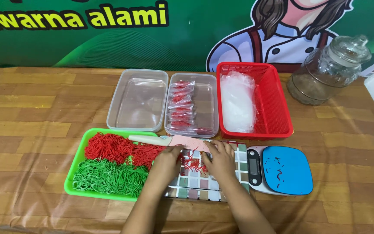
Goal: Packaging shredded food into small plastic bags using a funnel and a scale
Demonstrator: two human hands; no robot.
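My left hand [168, 159] and my right hand [220, 159] rest side by side on a checked tile board [195, 186], fingers curled around a small heap of red noodle strands [192, 164] between them. Whether a clear bag lies under the fingers I cannot tell. A knife [169, 140] with a pale green handle and pink blade lies just beyond my fingertips, across the edge of a green tray [72, 177]. The tray holds red noodles [109, 147] at the back and green noodles [109, 177] at the front.
A kitchen scale with a blue platform [287, 170] sits right of the board, a few red bits on it. Behind stand an empty clear tub [137, 100], a clear tub of packed red noodle bags [191, 105], a red basket with plastic bags [273, 104] and a glass jar [330, 71].
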